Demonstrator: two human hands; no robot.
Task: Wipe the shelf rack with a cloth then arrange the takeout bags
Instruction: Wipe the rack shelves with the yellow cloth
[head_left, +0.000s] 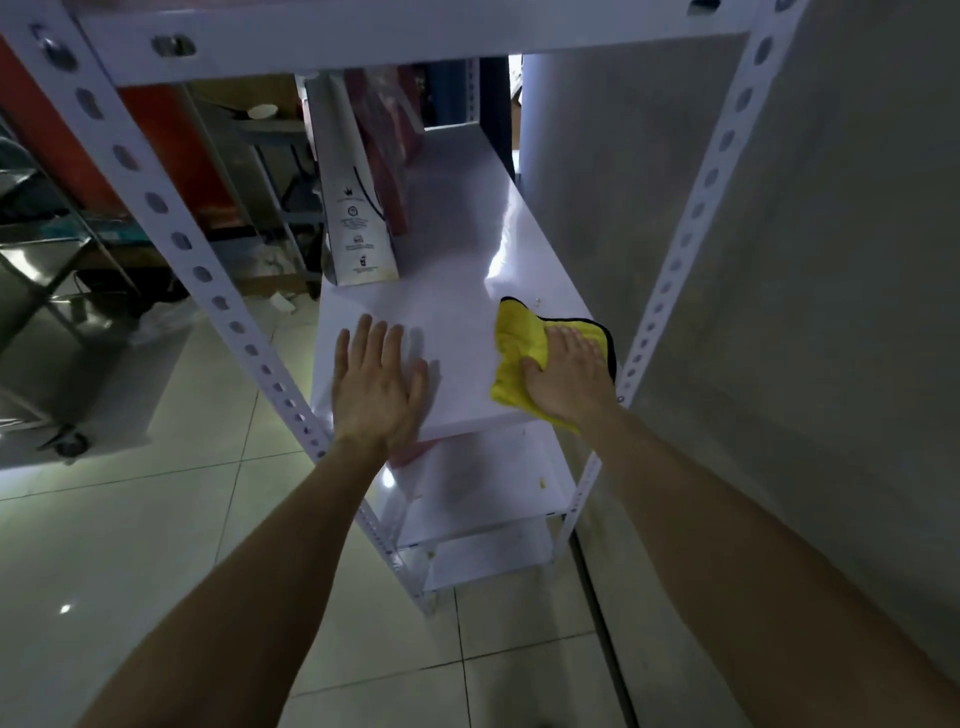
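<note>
- The yellow microfibre cloth (522, 353), plush and edged in dark piping, lies crumpled at the near right corner of the white metal shelf (457, 291). Its front edge hangs slightly over the shelf's lip.
- The right hand (569, 376) lies palm down on the cloth with its fingers stretched toward the right post. The grip is released: it presses the cloth flat rather than clutching it.
- The left hand (376, 384) rests palm down on the bare shelf, well apart from the cloth. Its fingers are straight and slightly spread, the grip released and holding nothing.
- Both forearms reach up from the lower edge of the view, bare.
- The shelf surface is smooth and glossy, with a bright glare streak along its right side.
- A tall white paper takeout bag (358, 228) with black printed symbols stands upright at the shelf's left edge, farther back. A red bag (387, 156) stands just behind it.
- Perforated white angle-iron posts (171, 228) frame the rack; two lower shelves (483, 493) show beneath.
- Pale glossy floor tiles (156, 519) lie below, and a grey wall (831, 260) is at the right.
</note>
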